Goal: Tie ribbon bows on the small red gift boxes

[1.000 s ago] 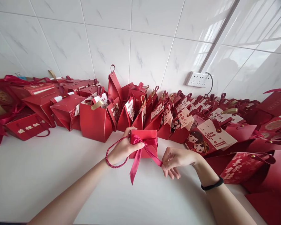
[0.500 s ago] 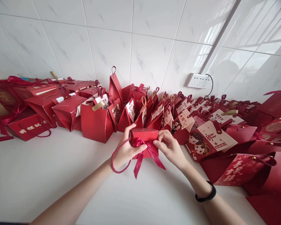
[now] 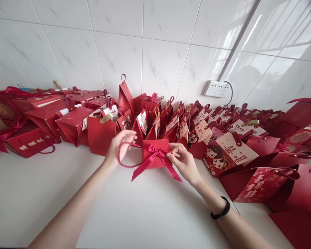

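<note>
A small red gift box point(image 3: 155, 149) with a satin ribbon bow point(image 3: 157, 159) stands on the white counter point(image 3: 134, 207) in front of a row of red boxes. My right hand point(image 3: 182, 162) pinches the bow's knot at the box's front right. My left hand point(image 3: 119, 144) is just left of the box, fingers curled around its red cord handle point(image 3: 126, 156), which loops down beside it. Two ribbon tails trail onto the counter below the box. A black band sits on my right wrist.
Several red gift boxes and bags point(image 3: 197, 128) line the tiled wall point(image 3: 145, 41) from left to right. Larger red bags point(image 3: 269, 180) lie on their sides at the right. A white wall socket point(image 3: 216, 89) is mounted above them.
My left hand let go of the box's left side and took the cord handle. The box was set down further back, and my right hand stayed at the bow.
</note>
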